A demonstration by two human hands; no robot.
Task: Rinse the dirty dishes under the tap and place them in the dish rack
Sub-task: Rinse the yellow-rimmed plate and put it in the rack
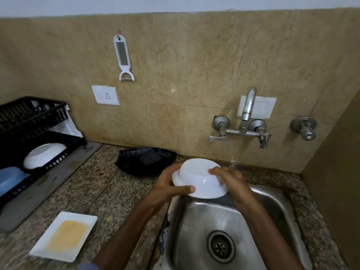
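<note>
The person is standing at the sink [241, 217] and holding a white bowl [199, 178] upside down over its back left corner, both hands wrapped around it. The left hand [168, 185] is curling over the near rim with the thumb pressed flat against the side, and the right hand [228, 177] is gripping the far side with its fingers closed over the base edge, so neither hand is free or open. Turning it bottom-up is probably letting water run off before it travels across the counter [101, 184]. The tap [247, 106] is sitting on the wall just behind and to the right, and a thin stream seems to be falling beside the bowl rather than onto it, though it is too faint to be sure. Off to the left, the black dish rack [29, 133] is already holding another white bowl [44, 154], tipped over to drain, which is likely where this one is heading. A square white plate [64, 235] smeared with yellow residue is waiting on the counter near the sink, apparently next in line for rinsing. A black tray with a scrubbing pad [150, 157] is resting against the wall.
</note>
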